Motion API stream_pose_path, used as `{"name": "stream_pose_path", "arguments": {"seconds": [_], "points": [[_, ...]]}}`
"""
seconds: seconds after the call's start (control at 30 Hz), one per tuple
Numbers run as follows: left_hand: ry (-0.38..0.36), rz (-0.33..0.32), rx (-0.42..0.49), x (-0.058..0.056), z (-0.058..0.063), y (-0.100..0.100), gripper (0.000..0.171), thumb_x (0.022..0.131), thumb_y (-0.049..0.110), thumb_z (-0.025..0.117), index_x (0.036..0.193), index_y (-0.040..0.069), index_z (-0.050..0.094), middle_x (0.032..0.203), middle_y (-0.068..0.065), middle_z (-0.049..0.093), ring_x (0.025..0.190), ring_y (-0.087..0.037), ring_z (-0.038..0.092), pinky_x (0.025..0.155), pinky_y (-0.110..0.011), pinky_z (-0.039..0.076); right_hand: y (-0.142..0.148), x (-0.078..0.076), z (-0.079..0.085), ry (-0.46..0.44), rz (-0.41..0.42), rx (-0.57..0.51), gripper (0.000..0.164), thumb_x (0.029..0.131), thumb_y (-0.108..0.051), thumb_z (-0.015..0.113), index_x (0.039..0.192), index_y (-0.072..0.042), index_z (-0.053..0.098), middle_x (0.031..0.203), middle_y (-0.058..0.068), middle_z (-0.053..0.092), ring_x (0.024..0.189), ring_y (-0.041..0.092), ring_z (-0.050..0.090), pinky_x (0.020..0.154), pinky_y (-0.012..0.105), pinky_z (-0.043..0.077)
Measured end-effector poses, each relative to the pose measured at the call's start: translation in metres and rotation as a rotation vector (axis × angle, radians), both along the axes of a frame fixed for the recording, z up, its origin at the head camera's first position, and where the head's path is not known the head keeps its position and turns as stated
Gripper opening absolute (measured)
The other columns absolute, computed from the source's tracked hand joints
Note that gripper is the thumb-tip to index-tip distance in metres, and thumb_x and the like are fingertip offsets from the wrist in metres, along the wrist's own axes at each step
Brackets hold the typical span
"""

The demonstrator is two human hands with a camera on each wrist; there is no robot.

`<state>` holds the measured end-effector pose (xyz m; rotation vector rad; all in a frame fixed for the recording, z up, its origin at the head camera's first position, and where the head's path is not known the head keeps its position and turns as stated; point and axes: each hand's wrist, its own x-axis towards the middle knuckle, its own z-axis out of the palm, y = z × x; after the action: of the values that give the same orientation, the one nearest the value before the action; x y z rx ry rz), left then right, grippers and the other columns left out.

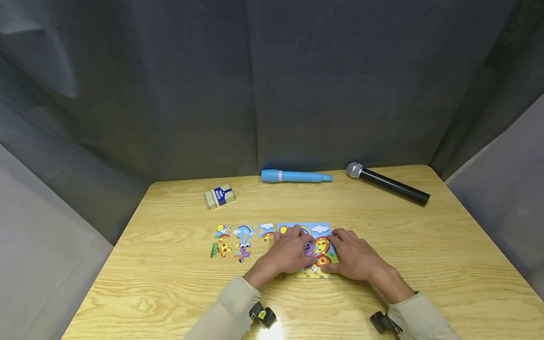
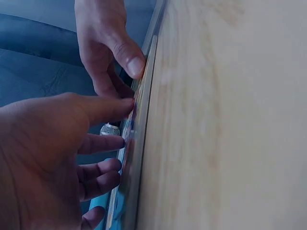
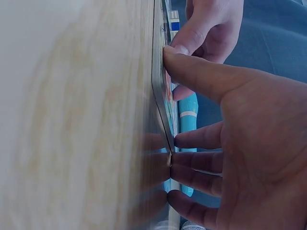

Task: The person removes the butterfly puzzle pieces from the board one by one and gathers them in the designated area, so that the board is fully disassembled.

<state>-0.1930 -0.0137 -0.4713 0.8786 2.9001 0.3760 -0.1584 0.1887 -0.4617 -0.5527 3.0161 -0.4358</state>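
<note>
A colourful jigsaw puzzle board with a sun, clouds and a snail-like figure lies flat on the wooden table. Across its left and middle part my left hand rests, thumb and fingers touching the surface and hiding much of the picture. My right hand is at the board's right side, its fairly straight fingers near the far corner and its thumb on the lower right part. In the right wrist view, the right thumb presses the board near the left hand. Neither hand visibly grips a piece.
Several loose puzzle pieces lie left of the board. Farther back are a bundle of small sticks in a blue-and-white band, a light-blue marker-like stick and a black microphone. Dark curtains stand behind the table.
</note>
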Motion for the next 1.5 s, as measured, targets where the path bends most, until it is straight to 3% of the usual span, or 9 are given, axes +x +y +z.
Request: {"name": "stream_pose_path", "arguments": {"seconds": [0.17,0.37,0.53,0.77,0.97,1.5], "points": [[-0.001,0.021,-0.019,-0.001,-0.001,0.005,0.045,0.087,0.051,0.065,0.124,0.027,0.061,0.121,0.004,0.052,0.110,-0.014,0.049,0.084,-0.039,0.032,0.001,0.000,0.000,-0.004,-0.002,-0.005,0.080,0.072,-0.056,0.077,0.131,-0.004,0.056,0.131,0.014,0.053,0.115,0.031,0.052,0.086,0.055,0.046],[-0.062,0.040,0.015,-0.003,0.001,0.008,0.042,0.086,0.046,0.068,0.122,0.024,0.062,0.121,0.003,0.053,0.110,-0.014,0.050,0.081,-0.038,0.030,0.002,0.000,0.000,-0.025,-0.016,0.006,0.085,0.072,-0.059,0.076,0.132,-0.002,0.055,0.133,0.014,0.051,0.117,0.031,0.051,0.088,0.055,0.045],[-0.080,0.063,0.046,-0.003,0.002,0.010,0.041,0.084,0.043,0.072,0.118,0.024,0.060,0.121,0.005,0.056,0.114,-0.013,0.052,0.087,-0.041,0.032,0.001,0.001,0.000,-0.023,-0.027,0.011,0.085,0.072,-0.060,0.076,0.132,-0.004,0.056,0.132,0.013,0.052,0.116,0.030,0.052,0.086,0.054,0.046],[-0.056,0.046,0.115,-0.004,0.002,0.012,0.037,0.080,0.038,0.076,0.108,0.023,0.058,0.092,0.012,0.060,0.085,-0.004,0.053,0.079,-0.037,0.032,0.000,0.000,0.000,-0.025,-0.036,0.022,0.085,0.071,-0.059,0.076,0.132,-0.005,0.056,0.132,0.012,0.052,0.116,0.030,0.052,0.084,0.054,0.046],[-0.042,0.056,0.123,-0.005,0.002,0.013,0.038,0.077,0.037,0.078,0.107,0.023,0.059,0.088,0.013,0.060,0.082,-0.003,0.054,0.080,-0.037,0.032,0.000,-0.001,-0.001,-0.027,-0.036,0.027,0.083,0.071,-0.058,0.077,0.131,-0.004,0.057,0.133,0.013,0.052,0.117,0.031,0.052,0.084,0.054,0.046],[0.027,0.060,0.149,-0.002,0.005,-0.018,0.037,0.078,0.043,0.076,0.108,0.027,0.061,0.093,0.011,0.060,0.084,-0.006,0.053,0.077,-0.033,0.029,0.000,-0.001,0.000,-0.028,-0.036,0.040,0.086,0.071,-0.062,0.075,0.131,-0.003,0.057,0.134,0.013,0.051,0.118,0.030,0.052,0.085,0.054,0.046]]}}
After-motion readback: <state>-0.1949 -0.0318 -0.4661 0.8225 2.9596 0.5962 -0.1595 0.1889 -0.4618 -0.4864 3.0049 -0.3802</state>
